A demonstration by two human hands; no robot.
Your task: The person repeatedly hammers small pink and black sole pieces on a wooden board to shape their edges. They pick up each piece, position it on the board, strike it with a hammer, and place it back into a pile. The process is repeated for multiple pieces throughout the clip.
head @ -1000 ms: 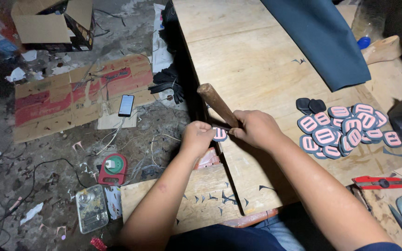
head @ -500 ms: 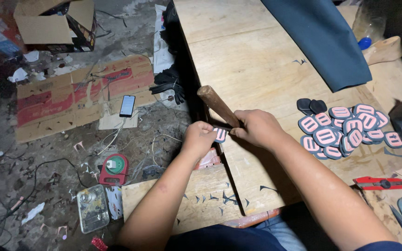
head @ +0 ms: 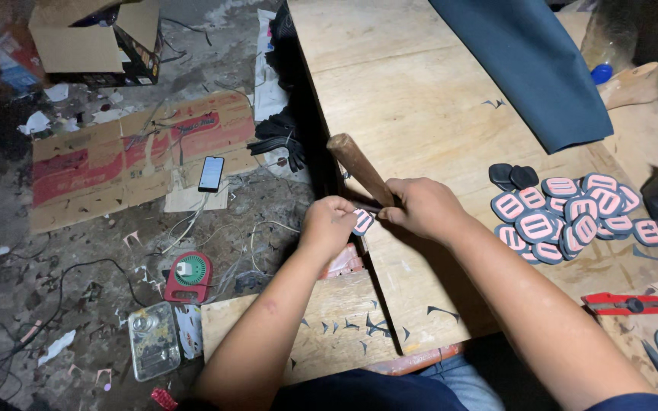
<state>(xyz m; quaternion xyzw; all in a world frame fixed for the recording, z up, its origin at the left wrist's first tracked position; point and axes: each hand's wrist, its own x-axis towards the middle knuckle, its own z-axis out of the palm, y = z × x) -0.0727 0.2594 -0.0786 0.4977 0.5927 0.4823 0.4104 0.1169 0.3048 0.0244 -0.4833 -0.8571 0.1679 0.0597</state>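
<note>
Left hand (head: 329,224), centre of frame: fingers curled closed, pinching a small pink-and-black oval patch (head: 362,221) at the left edge of the plywood counter (head: 420,99). Right hand (head: 423,207), just right of it: closed in a fist around a wooden handle (head: 358,167) that slants up and to the left; a thin dark metal tip below the fist meets the patch. The two hands are almost touching.

Right of frame, on the counter: a pile of matching oval patches (head: 569,217), pink bars on black, overlapping; two plain black ones at its upper left corner. Below the pile, lower right: a red utility knife (head: 630,304) lying flat. Upper right: a dark blue-grey sheet (head: 531,65) laid diagonally.

Floor, left half: flattened cardboard (head: 116,156) with red printed panels, centre left; an open cardboard box (head: 93,38) at upper left; a phone (head: 211,173) with a lit screen resting on a paper scrap; a small round red device (head: 189,275), lower left of centre; a clear rectangular plastic container (head: 154,339) below it.
</note>
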